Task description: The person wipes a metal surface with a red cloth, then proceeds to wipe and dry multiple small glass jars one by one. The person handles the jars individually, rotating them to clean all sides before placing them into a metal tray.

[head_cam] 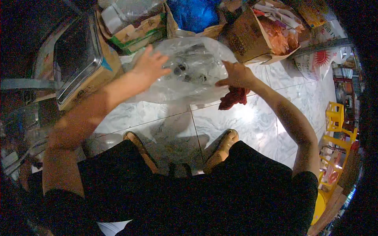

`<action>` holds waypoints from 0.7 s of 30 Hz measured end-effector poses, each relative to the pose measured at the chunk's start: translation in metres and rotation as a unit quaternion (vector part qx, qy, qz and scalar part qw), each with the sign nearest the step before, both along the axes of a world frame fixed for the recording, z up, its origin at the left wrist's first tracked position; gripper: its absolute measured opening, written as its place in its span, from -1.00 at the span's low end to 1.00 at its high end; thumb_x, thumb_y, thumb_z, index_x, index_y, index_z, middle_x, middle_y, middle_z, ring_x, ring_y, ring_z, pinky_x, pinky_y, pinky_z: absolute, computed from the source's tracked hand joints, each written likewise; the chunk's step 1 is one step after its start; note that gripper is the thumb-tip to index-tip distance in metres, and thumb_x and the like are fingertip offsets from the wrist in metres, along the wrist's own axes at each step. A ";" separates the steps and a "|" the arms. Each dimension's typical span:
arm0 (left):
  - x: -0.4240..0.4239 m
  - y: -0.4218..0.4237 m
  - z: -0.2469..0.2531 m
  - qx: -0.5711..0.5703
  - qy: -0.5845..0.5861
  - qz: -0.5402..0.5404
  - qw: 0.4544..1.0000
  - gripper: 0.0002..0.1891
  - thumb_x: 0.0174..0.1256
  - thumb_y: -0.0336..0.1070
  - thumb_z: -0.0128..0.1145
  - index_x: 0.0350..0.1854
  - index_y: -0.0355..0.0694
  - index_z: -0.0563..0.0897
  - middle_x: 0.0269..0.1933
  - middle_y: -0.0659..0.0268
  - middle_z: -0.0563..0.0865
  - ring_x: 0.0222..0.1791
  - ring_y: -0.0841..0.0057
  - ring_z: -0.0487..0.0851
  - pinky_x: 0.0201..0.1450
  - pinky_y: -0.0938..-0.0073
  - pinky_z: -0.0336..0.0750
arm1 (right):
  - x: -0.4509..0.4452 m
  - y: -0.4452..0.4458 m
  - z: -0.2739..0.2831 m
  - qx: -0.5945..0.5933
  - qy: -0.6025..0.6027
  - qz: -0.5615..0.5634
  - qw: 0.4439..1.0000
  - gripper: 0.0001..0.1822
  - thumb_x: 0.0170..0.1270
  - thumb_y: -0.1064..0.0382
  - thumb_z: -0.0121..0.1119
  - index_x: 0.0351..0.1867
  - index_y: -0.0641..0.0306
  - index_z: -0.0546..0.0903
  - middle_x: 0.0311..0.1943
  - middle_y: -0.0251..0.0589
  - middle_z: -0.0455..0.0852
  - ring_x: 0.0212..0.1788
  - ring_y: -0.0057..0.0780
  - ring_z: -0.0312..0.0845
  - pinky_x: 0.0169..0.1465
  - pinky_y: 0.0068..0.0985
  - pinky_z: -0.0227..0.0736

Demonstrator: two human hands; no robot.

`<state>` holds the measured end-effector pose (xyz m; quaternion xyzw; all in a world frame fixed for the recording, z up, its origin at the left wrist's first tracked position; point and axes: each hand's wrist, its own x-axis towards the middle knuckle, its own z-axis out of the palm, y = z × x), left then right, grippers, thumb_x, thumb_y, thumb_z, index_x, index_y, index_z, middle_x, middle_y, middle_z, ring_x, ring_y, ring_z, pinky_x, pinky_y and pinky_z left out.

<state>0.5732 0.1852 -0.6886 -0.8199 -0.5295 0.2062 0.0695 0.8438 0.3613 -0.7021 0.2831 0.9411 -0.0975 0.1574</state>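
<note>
A large clear plastic bag with dark items and clear wrapping inside lies open before me on the floor. Over its left side is my left hand, slightly blurred, fingers spread, holding nothing. My right hand is at the bag's right edge, thumb and fingers apart; whether it touches the plastic cannot be told. A dark red cloth hangs or lies just below my right hand, partly hidden by it; how it is held, if at all, is unclear.
Cardboard boxes stand beyond the bag, one holding orange packets. A blue plastic bag is at the top. At left, a metal tray leans on a carton. Yellow plastic stools stand at right; marble-look tiles lie by my feet.
</note>
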 end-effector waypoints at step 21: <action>0.037 0.096 -0.081 -0.304 -0.433 0.210 0.822 -0.44 0.29 -0.11 0.06 0.32 -0.20 0.37 0.03 0.02 0.60 -0.20 0.31 0.66 -0.19 0.25 0.54 | 0.014 0.048 0.027 -0.098 0.003 0.137 0.986 -0.72 0.15 0.16 0.22 -0.14 0.21 0.60 -0.27 -0.02 0.59 -0.37 -0.16 0.63 -0.43 -0.35 0.59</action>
